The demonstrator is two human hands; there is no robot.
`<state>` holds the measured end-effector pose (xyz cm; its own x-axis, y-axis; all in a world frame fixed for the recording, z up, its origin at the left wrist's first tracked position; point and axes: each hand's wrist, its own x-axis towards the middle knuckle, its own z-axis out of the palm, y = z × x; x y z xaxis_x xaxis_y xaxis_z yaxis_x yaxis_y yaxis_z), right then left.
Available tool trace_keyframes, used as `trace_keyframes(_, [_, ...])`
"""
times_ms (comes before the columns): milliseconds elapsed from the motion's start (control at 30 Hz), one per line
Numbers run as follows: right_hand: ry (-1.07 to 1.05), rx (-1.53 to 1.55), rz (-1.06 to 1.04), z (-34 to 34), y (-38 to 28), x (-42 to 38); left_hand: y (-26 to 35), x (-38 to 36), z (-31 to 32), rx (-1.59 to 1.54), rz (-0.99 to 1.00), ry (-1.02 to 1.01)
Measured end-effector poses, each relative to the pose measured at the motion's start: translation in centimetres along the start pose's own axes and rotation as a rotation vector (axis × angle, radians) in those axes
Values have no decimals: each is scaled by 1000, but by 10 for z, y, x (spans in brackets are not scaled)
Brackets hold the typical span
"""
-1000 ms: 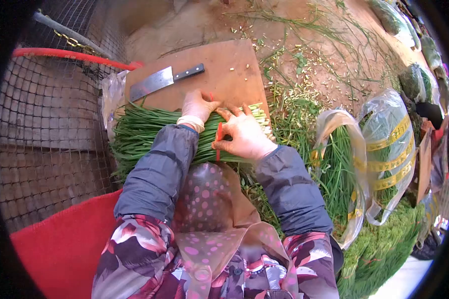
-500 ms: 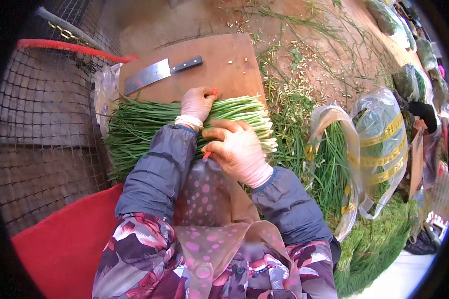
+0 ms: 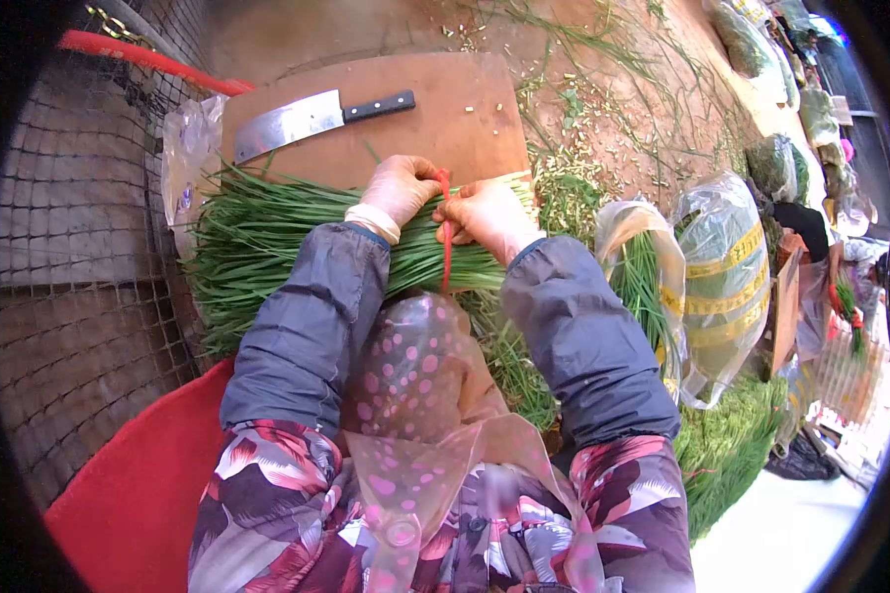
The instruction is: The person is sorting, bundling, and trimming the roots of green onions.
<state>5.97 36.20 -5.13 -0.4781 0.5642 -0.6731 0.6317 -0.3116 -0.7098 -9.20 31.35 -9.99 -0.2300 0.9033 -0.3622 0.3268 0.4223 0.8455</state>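
Note:
A thick bunch of long green garlic chives [image 3: 267, 222] lies across the near part of a wooden board [image 3: 425, 138], pale ends to the right. Around it runs a red tie [image 3: 447, 259]. My gloved left hand [image 3: 400, 190] rests over the top of the bunch and pinches the tie's upper part. Facing it, my gloved right hand [image 3: 489, 217] has its fingers closed on the same tie and partly covers the pale stem ends. A cleaver [image 3: 302, 121] with a black handle lies on the board beyond both hands.
Cut stem bits and loose leaves [image 3: 583, 148] litter the ground at right. Plastic bags of greens [image 3: 722, 287] and a large green heap [image 3: 727, 445] stand nearby. A netted fence [image 3: 79, 257] runs at left. Another person's hand [image 3: 837, 259] holds a small tied bunch.
The red tie now encircles the bunch; before, only red bits showed at my fingers. My right hand moved up and right, towards the stem ends. The view shifted slightly.

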Motion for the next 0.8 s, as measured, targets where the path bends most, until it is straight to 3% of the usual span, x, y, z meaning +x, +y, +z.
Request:
trace_keyframes(200, [12,47,-23,3,2,0,-10,-2,-1,-221,54,-112])
trace_keyframes(500, [24,14,25,3,-3,-3,1,-4,-1,-124,33,-46])
trace_keyframes(800, [178,-219,-4,10,10,5,2,-4,1,40,60,16])
